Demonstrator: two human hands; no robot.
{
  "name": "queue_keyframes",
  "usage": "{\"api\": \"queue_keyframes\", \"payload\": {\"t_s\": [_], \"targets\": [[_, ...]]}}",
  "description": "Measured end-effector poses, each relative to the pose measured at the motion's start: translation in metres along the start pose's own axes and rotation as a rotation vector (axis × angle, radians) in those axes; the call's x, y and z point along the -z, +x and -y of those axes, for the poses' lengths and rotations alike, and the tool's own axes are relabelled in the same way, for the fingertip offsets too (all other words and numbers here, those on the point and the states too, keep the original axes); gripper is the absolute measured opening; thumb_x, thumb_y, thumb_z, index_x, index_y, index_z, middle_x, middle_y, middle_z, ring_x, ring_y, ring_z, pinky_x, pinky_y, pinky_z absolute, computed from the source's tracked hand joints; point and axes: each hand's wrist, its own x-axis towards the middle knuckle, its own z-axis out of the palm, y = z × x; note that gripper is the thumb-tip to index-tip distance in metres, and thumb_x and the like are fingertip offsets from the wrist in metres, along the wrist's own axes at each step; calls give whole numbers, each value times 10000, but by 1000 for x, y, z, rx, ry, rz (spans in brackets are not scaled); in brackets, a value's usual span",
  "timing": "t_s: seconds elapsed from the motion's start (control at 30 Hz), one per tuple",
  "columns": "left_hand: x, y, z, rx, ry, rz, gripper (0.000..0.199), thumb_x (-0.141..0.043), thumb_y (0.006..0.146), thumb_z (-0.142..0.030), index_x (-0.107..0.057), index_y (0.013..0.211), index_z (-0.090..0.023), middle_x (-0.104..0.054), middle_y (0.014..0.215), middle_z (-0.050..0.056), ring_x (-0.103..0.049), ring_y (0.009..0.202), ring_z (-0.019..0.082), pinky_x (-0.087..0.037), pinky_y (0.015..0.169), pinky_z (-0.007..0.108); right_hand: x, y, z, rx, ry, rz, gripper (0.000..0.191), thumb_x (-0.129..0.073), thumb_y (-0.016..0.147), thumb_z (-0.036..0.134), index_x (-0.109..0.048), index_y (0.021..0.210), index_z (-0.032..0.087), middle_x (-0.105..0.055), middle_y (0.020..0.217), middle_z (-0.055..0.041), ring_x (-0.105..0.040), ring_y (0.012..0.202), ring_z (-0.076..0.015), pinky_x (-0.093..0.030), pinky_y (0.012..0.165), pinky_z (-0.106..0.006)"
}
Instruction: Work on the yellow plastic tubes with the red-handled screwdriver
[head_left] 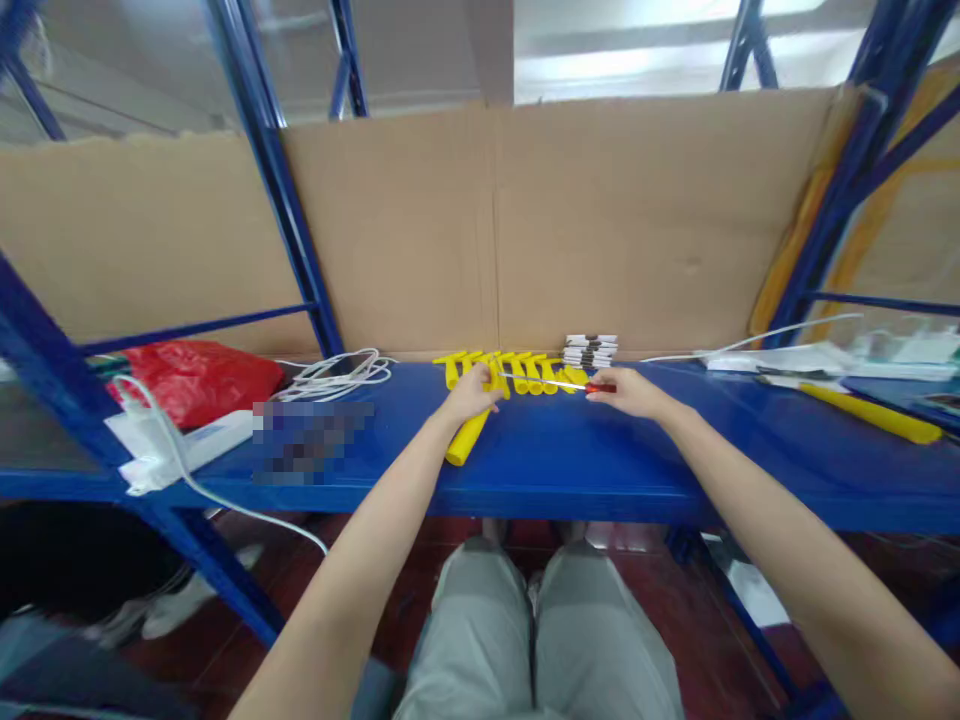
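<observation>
My left hand (pixel 471 394) is closed round a yellow tube-shaped handle (pixel 466 440), whose lower end points toward the shelf's front edge. In my right hand (pixel 628 392) is a screwdriver (pixel 600 388) with a red handle. Its thin metal shaft reaches left to the top of the yellow piece by my left fingers; whether the tip touches it is too small to tell. Behind my hands stand several similar yellow pieces (pixel 535 372) in a row along the cardboard. Small yellow parts (pixel 571 378) lie at the row's right end, just left of the screwdriver handle.
A stack of small white packets with dark bands (pixel 590 352) sits against the cardboard wall (pixel 615 220). On the left lie a coiled white cable (pixel 341 375), a red plastic bag (pixel 199 383) and a white power strip (pixel 217 440). A longer yellow piece (pixel 870 412) rests at right.
</observation>
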Motion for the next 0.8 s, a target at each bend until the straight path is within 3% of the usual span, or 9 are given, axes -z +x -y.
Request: {"api": "queue_keyframes", "payload": {"t_s": [0.27,0.53,0.8], "targets": [[2,5,11,-31,12,1,291,-630,734,21,-442,858,-161,-637,1032,65,-602,492,45,-532,490,202,8,-1,14,21,-166,-57,79,-618,796,283,-608,779,207,-713,803,-69,-650,736,-214,-459,659,-286],[2,9,15,-27,-15,-9,305,-624,722,44,-452,865,-163,-639,974,48,-636,569,73,-543,516,205,12,-4,30,42,-363,-40,67,-575,819,259,-566,783,203,-693,776,-82,-621,692,-199,-393,612,-263],[3,8,16,-41,19,9,282,-608,737,36,-446,851,-165,-634,1015,54,-630,570,63,-550,523,206,12,-5,39,-71,-537,11,133,-567,824,282,-603,923,200,-722,825,-79,-647,727,-217,-372,605,-262]]}}
